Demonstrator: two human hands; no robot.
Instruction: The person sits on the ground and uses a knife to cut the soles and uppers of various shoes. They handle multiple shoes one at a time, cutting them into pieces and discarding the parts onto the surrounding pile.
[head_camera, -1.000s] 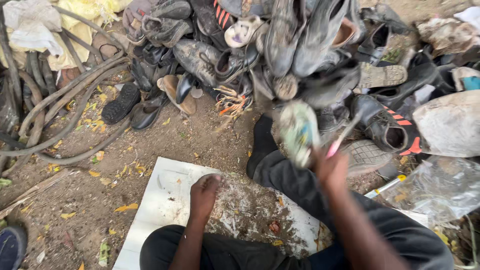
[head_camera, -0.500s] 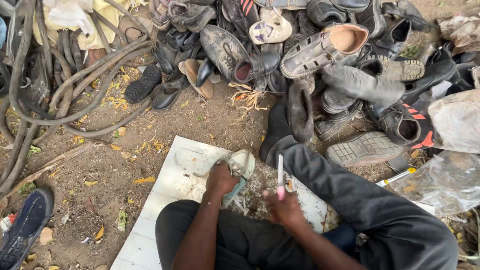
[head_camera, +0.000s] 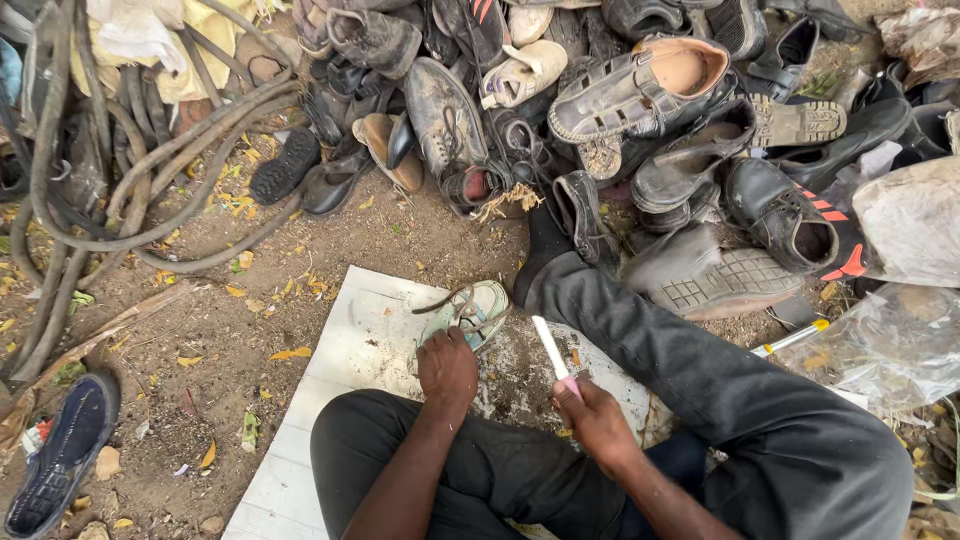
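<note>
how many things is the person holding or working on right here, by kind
Small green sandal under the left hand: 1
White-bladed tool in the right hand: 1
White board beneath them: 1
Total: 3

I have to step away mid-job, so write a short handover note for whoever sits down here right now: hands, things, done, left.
Left hand: pressing a small pale green sandal down on the white board.
Right hand: gripping a white-bladed tool with a pink handle, blade raised, clear of the sandal.
Things: the sandal lies near the board's far edge, straps loose; a pile of worn shoes sits beyond it.
Done: sandal set on the board and held steady.
Left: tool has not yet met the sandal; any cutting or scraping remains, as far as can be judged.
</note>
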